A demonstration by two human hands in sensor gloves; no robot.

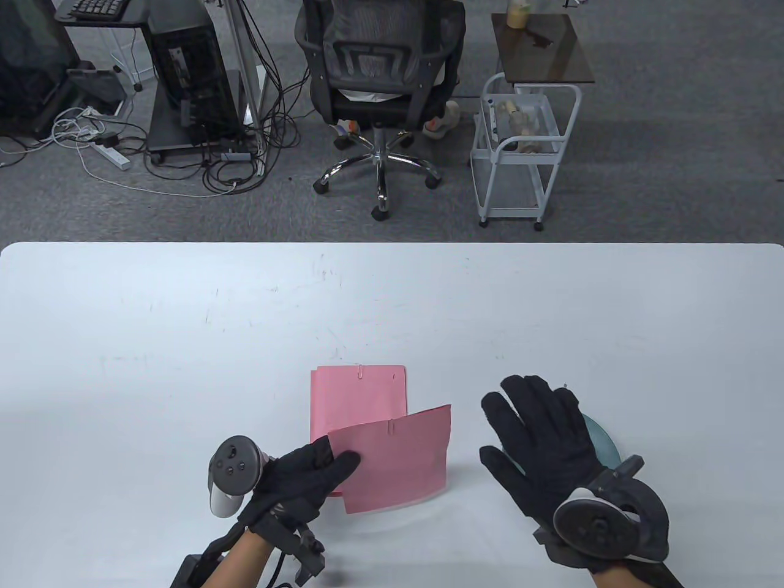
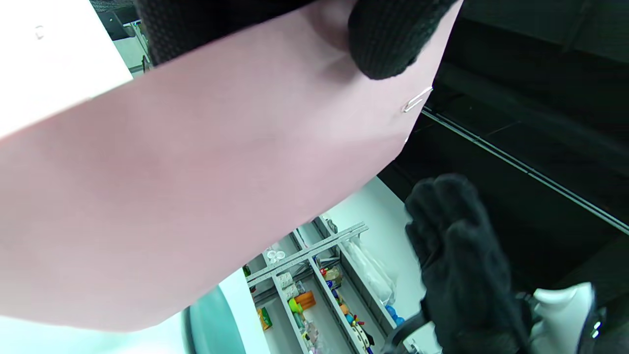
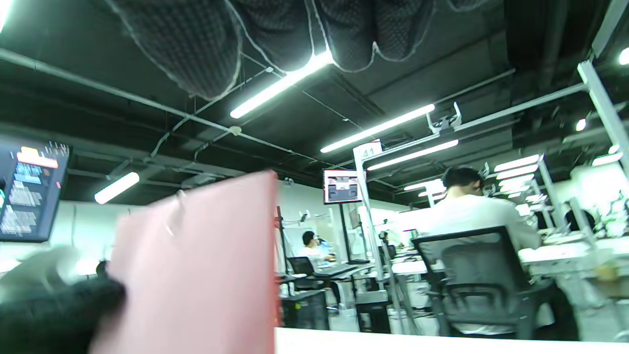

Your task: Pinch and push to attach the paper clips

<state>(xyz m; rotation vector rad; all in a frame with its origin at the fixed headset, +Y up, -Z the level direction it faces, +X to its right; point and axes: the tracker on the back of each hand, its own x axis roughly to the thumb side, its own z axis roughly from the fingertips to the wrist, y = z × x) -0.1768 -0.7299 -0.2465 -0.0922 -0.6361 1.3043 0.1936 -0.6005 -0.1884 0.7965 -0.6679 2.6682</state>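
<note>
My left hand (image 1: 309,471) grips the left edge of a pink paper stack (image 1: 395,462) and holds it tilted above the table, thumb (image 1: 346,460) on top. A silver paper clip (image 1: 390,426) sits on its far edge; it also shows in the left wrist view (image 2: 416,100), near my thumb (image 2: 388,39). A second pink stack (image 1: 358,398) lies flat behind it with a paper clip (image 1: 361,370) on its far edge. My right hand (image 1: 542,438) hovers open and empty, fingers spread, over a teal dish (image 1: 603,441). The right wrist view shows the lifted paper (image 3: 196,275).
The white table (image 1: 184,331) stretches wide to the left and back. Beyond its far edge stand an office chair (image 1: 380,79) and a white cart (image 1: 520,147) on the grey floor.
</note>
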